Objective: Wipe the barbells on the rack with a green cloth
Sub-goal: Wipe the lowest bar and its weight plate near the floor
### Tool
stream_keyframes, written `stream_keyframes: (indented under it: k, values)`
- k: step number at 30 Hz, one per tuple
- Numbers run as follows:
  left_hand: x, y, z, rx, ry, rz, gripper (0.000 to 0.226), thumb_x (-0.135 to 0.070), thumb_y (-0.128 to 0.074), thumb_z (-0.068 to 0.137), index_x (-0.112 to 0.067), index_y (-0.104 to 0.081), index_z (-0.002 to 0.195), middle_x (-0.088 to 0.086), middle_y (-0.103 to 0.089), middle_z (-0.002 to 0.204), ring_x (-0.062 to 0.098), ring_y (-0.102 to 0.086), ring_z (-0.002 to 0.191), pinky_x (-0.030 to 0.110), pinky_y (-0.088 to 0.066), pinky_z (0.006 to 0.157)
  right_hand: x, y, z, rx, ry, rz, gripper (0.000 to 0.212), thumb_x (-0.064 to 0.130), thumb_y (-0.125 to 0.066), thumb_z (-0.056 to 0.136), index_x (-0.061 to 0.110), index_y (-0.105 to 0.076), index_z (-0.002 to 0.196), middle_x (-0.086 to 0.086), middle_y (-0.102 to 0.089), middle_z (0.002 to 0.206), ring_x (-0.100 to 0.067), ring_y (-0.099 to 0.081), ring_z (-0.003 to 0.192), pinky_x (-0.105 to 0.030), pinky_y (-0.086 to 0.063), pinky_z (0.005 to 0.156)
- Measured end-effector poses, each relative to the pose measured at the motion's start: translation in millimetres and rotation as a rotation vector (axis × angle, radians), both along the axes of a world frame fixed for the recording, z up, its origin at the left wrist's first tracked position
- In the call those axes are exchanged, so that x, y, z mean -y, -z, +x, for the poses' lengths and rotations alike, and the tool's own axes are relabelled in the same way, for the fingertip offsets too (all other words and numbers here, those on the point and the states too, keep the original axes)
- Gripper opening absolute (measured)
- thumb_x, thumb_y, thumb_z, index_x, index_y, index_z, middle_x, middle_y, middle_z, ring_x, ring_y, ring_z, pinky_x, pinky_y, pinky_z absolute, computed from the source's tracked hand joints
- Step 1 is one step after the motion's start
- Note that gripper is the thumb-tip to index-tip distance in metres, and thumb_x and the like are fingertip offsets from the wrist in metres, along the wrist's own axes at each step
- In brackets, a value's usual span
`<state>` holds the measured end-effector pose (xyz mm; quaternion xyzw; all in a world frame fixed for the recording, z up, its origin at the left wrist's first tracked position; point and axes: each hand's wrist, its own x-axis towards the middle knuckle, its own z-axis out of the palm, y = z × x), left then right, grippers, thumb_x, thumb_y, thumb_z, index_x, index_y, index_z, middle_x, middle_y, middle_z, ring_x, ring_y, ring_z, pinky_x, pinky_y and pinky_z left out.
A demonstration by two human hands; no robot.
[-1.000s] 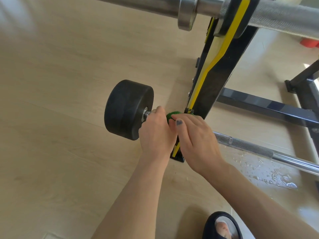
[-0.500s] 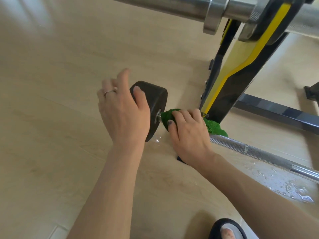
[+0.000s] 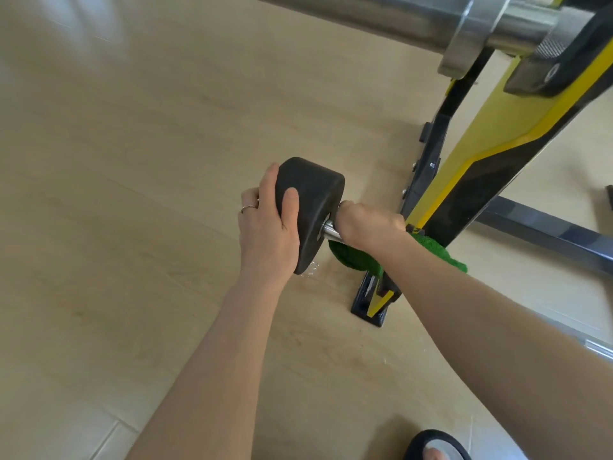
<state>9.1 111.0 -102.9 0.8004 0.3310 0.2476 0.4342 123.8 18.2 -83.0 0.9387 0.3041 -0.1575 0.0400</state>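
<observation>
A low barbell rests on the rack, its black weight (image 3: 310, 207) pointing left. My left hand (image 3: 267, 227) cups the outer face and rim of that weight, thumb over the top. A short stretch of the steel bar (image 3: 328, 231) shows beside the weight. My right hand (image 3: 368, 224) is closed around the bar there, with the green cloth (image 3: 351, 257) wrapped under it and trailing right behind my forearm. A second, thick steel barbell (image 3: 414, 18) crosses the top of the view on the rack's upper hook.
The black and yellow rack upright (image 3: 471, 167) stands just right of my hands, its foot (image 3: 371, 307) on the pale wood floor (image 3: 132, 161). A dark base beam (image 3: 547, 234) runs off right. Water drops (image 3: 310, 268) lie under the weight. My slippered foot (image 3: 434, 448) shows at the bottom.
My left hand went from the bar to the outer face of the black weight. My right hand rolled over the bar, so the cloth now hangs beneath it. The view moved closer.
</observation>
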Motion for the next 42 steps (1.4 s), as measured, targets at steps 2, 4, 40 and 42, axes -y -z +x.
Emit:
stream_keyframes:
  k: [2, 4, 40, 42]
  values:
    - [-0.2, 0.8, 1.0, 0.000, -0.006, -0.003, 0.047, -0.045, -0.031, 0.105, -0.037, -0.026, 0.152, 0.006, -0.038, 0.139, 0.024, -0.043, 0.116, 0.043, -0.042, 0.097, -8.1, -3.3, 9.6, -0.224, 0.092, 0.036, 0.025, 0.020, -0.030, 0.103, 0.016, -0.055, 0.107, -0.007, -0.061, 0.107, -0.029, -0.057, 0.101, -0.038, -0.041, 0.084]
    - [-0.7, 2.3, 1.9, 0.002, -0.018, -0.007, 0.047, -0.046, -0.031, 0.105, -0.038, -0.027, 0.151, 0.005, -0.038, 0.138, 0.023, -0.041, 0.114, 0.045, -0.042, 0.097, -15.1, -4.5, 17.5, -0.403, 0.214, 0.101, 0.035, 0.022, -0.028, 0.104, 0.012, -0.059, 0.116, -0.014, -0.060, 0.125, -0.031, -0.056, 0.114, -0.038, -0.041, 0.098]
    - [-2.6, 2.5, 2.3, -0.035, -0.010, -0.007, 0.049, -0.047, -0.030, 0.105, -0.040, -0.023, 0.152, 0.006, -0.037, 0.133, 0.021, -0.032, 0.104, 0.042, -0.035, 0.094, -19.9, -15.1, 10.0, -0.415, 0.151, -0.128, 0.049, 0.030, -0.088, 0.067, 0.011, -0.056, 0.099, -0.008, -0.064, 0.095, -0.027, -0.064, 0.088, -0.039, -0.056, 0.083]
    - [-4.2, 3.7, 2.4, -0.032, -0.013, 0.001, 0.049, -0.047, -0.030, 0.105, -0.039, -0.023, 0.152, 0.006, -0.037, 0.133, 0.021, -0.032, 0.104, 0.040, -0.034, 0.093, -19.3, -19.6, 21.8, -0.688, 0.255, -0.153, 0.043, 0.026, -0.089, 0.065, 0.007, -0.068, 0.097, -0.015, -0.071, 0.100, -0.032, -0.070, 0.089, -0.041, -0.057, 0.084]
